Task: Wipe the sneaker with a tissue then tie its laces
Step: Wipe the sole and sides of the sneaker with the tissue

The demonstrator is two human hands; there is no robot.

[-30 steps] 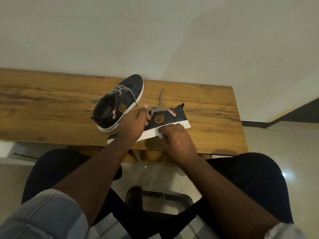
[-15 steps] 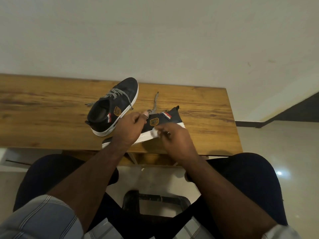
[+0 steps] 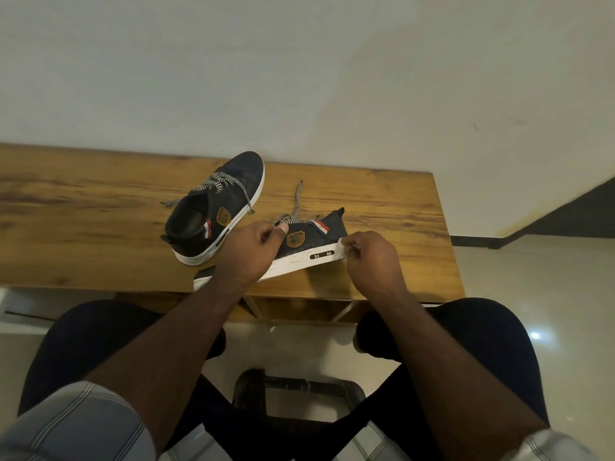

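A dark sneaker (image 3: 307, 247) with a white sole lies tilted on its side near the front edge of the wooden table (image 3: 83, 227), heel to the right. My left hand (image 3: 248, 251) grips its upper at the lace area, thumb on top. My right hand (image 3: 371, 261) pinches a small white tissue (image 3: 347, 249) against the heel end of the sole. One checkered lace (image 3: 297, 202) trails loose toward the wall.
A second matching sneaker (image 3: 218, 207) stands upright just left and behind, its laces loose. The table backs onto a pale wall. My knees (image 3: 482, 334) sit below the front edge, with a dark stool (image 3: 293, 394) on the tiled floor between them.
My right hand slid with the tissue from the middle of the sole to its heel end. The sole's side with a small black label now shows. My left hand kept its hold.
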